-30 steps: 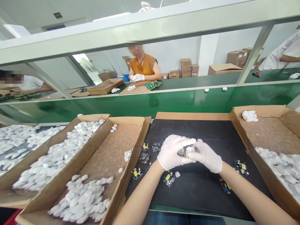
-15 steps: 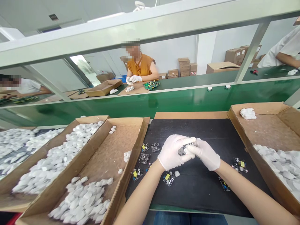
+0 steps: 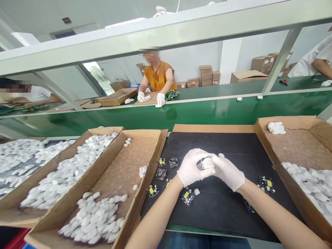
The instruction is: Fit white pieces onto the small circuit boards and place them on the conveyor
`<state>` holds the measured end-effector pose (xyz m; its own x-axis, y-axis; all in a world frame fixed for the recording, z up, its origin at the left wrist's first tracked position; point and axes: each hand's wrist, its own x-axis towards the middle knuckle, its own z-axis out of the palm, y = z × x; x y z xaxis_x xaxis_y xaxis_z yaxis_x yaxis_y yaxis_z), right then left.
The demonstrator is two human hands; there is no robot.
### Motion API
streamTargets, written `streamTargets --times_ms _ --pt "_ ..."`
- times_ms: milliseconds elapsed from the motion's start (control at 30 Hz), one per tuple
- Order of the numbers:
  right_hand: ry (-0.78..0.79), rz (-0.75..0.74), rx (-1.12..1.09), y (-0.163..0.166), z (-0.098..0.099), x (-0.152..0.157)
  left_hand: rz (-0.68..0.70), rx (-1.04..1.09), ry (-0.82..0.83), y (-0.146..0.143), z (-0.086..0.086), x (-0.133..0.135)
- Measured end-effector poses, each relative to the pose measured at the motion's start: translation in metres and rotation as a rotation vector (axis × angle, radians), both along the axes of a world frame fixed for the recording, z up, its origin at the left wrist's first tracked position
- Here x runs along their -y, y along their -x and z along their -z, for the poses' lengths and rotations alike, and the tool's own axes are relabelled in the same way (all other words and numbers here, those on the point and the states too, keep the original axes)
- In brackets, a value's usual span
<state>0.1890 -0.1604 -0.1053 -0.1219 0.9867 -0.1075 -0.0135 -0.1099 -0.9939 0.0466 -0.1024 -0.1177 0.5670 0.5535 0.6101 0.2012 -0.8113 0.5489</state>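
White gloves cover both of my hands above the black mat. My left hand is closed around a small circuit board, of which only a dark edge shows between the fingers. From the other side my right hand pinches the same piece, its fingertips meeting the left ones. Whether a white part sits on the board is hidden by the gloves. Below my left hand lie a circuit board with a yellow component and a small white piece. More boards lie to the left.
On the left, a cardboard tray holds white pieces; another full tray lies beyond it. A cardboard tray with white pieces stands at right. Past the green conveyor ledge, a co-worker in orange works with gloved hands.
My hands stay together, and the held piece has turned so that less dark surface shows. Across the ledge, the co-worker's hands have moved apart, one reaching to the ledge's edge.
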Motion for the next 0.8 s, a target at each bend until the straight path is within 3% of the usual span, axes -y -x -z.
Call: streamTargets --times_ms 133,333,467,633,800 --pt "0.031 0.005 0.034 -0.002 -0.001 0.001 0.080 0.056 0.080 -0.001 0.001 0.001" --pt "0.206 -0.162 -0.484 -0.001 0.009 -0.001 0.143 0.248 0.423 -0.004 0.004 0.007" --pt "0.149 -0.186 -0.449 0.000 0.006 0.000 0.225 0.301 0.499 -0.005 0.001 0.011" --pt "0.194 -0.127 -0.486 0.002 0.003 0.000 0.158 0.220 0.393 -0.005 0.001 0.007" --pt "0.166 0.000 -0.291 -0.001 0.004 -0.003 -0.075 0.135 0.004 -0.005 0.002 0.003"
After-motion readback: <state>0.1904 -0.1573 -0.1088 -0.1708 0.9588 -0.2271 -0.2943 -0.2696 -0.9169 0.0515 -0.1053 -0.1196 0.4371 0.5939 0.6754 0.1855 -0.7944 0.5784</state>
